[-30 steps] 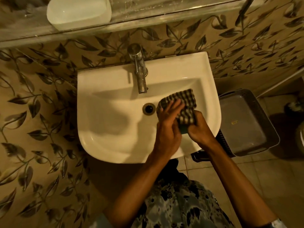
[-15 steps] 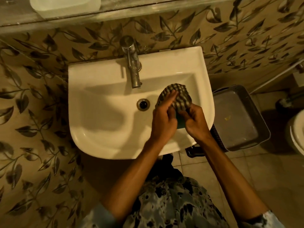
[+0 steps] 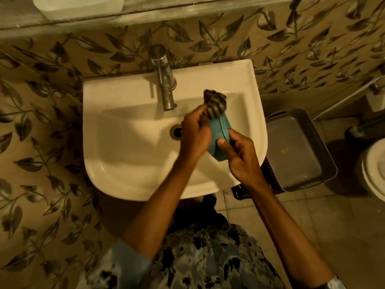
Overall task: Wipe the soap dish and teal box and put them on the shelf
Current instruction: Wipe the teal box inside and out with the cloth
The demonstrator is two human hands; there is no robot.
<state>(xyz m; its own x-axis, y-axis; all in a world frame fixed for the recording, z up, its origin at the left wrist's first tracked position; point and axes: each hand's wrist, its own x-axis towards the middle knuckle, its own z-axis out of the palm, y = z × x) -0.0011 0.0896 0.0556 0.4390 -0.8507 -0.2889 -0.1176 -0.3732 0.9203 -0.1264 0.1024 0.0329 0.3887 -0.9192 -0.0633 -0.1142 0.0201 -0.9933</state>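
Over the white sink basin (image 3: 129, 130) my right hand (image 3: 239, 155) grips the lower end of the teal box (image 3: 218, 130), thumb on its face. My left hand (image 3: 194, 134) holds a bunched checked cloth (image 3: 215, 104) against the box's upper end; the cloth is blurred. A white soap dish (image 3: 79, 5) sits on the shelf (image 3: 166, 15) at the top left, partly cut off by the frame edge.
A chrome tap (image 3: 165, 82) rises at the back of the sink, close to the left of the cloth. A grey tray on a dark basket (image 3: 298, 151) stands on the floor right of the sink. Part of a white toilet (image 3: 375, 170) shows at the far right.
The cloth covered the box a second ago. It has bunched up and slid to the box's far end, baring the teal face. The view shifted, so the shelf sits higher in frame.
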